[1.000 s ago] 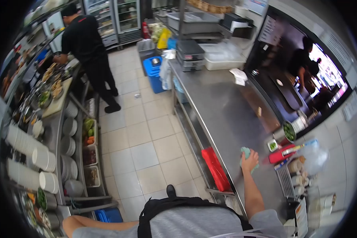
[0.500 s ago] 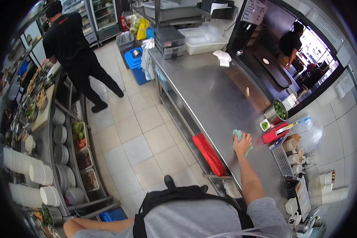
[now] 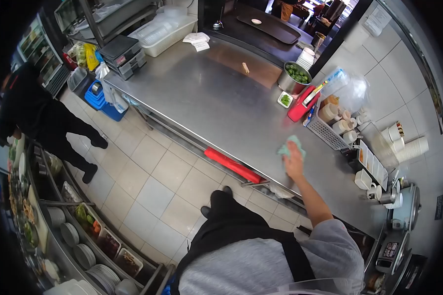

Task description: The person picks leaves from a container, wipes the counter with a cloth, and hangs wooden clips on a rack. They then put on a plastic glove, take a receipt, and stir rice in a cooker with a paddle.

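My right hand [image 3: 294, 162] lies on a pale green cloth [image 3: 291, 147] against the steel counter [image 3: 197, 103]. The cloth shows around the fingers, which press it to the metal near the counter's front half. Beyond the hand stand a red holder [image 3: 300, 104], a small white dish of chopped greens [image 3: 285, 99] and a metal pot of green vegetables [image 3: 296, 73]. A grey basket [image 3: 325, 129] with bottles is to the right of the hand. My left hand is out of view.
A co-worker in black [image 3: 39, 108] stands at the left counter, by stacked plates [image 3: 70, 234]. A red item [image 3: 233, 165] lies below the counter's front edge. Blue bins [image 3: 103, 103] stand on the floor. Paper slips [image 3: 197, 41] lie at the back.
The view has swung to the right, so the counter now lies more across the picture. My right hand is still on the cloth. My left arm, partly seen before, is out of view.
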Demonstrator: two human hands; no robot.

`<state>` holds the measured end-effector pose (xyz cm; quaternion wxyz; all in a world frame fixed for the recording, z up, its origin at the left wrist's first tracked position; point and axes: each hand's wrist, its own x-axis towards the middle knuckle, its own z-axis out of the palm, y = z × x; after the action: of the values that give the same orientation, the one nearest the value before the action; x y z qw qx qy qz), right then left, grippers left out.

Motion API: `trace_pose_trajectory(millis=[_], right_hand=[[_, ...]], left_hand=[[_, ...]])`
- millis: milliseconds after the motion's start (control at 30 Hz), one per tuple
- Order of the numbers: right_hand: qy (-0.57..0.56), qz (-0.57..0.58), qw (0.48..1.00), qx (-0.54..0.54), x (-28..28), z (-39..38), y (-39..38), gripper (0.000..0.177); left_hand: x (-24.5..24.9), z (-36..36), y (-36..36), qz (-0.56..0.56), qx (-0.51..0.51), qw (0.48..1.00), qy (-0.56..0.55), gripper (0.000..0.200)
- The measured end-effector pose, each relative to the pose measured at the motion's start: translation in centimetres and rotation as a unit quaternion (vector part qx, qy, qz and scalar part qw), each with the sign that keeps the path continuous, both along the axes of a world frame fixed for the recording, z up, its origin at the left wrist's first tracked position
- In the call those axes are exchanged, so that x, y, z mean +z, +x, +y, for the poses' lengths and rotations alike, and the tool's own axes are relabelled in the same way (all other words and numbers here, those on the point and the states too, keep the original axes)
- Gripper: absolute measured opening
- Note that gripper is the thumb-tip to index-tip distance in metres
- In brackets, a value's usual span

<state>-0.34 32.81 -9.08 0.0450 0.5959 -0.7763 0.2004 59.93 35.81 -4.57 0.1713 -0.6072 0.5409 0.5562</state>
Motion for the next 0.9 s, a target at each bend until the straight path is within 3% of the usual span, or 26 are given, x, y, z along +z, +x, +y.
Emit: trace_pose_trajectory(millis=[133, 233, 300, 433, 600, 700, 733, 800, 867, 900], right_hand=[[0.020, 0.020, 0.984, -0.175, 0.0, -0.3, -3.5, 0.060], [0.035, 0.010, 0.895, -0.445, -1.7, -4.2, -3.0, 0.064], [0.027, 0.023, 0.853, -0.521, -2.9, -8.2, -0.4, 0.071], [0.021, -0.042, 0.937, -0.347, -1.6, -18.6, 7.7, 0.077], [-0.037, -0.094, 0.961, -0.258, -0.9, -33.8, 9.3, 0.080], [0.086, -0.069, 0.975, -0.193, 0.4, -37.5, 10.9, 0.079], [0.164, -0.098, 0.969, -0.154, 3.8, -37.8, 10.7, 0.076], [0.078, -0.192, 0.959, -0.195, 7.2, -39.8, 9.3, 0.072], [-0.081, -0.035, 0.971, -0.224, 6.7, -42.6, 7.4, 0.068], [-0.068, -0.010, 0.976, -0.206, 5.8, -44.1, 6.0, 0.067]], left_hand=[[-1.0, -3.5, -0.7, 0.018, -0.020, 1.000, 0.006, 0.069], [-2.1, -9.9, -1.7, 0.037, -0.050, 0.998, -0.013, 0.068], [-2.5, -15.8, -3.1, 0.046, -0.081, 0.995, -0.036, 0.067], [-1.4, -26.8, -6.5, 0.045, -0.125, 0.988, -0.079, 0.066], [1.5, -35.3, -7.2, 0.034, -0.155, 0.982, -0.100, 0.064], [2.0, -37.6, -4.8, 0.020, -0.163, 0.982, -0.092, 0.063], [2.2, -38.1, -3.7, 0.015, -0.162, 0.983, -0.085, 0.063], [2.0, -38.9, -1.6, -0.005, -0.169, 0.983, -0.064, 0.062], [2.0, -39.0, 1.2, -0.035, -0.198, 0.979, -0.023, 0.062], [2.1, -39.0, 2.5, -0.053, -0.221, 0.974, 0.005, 0.061]])
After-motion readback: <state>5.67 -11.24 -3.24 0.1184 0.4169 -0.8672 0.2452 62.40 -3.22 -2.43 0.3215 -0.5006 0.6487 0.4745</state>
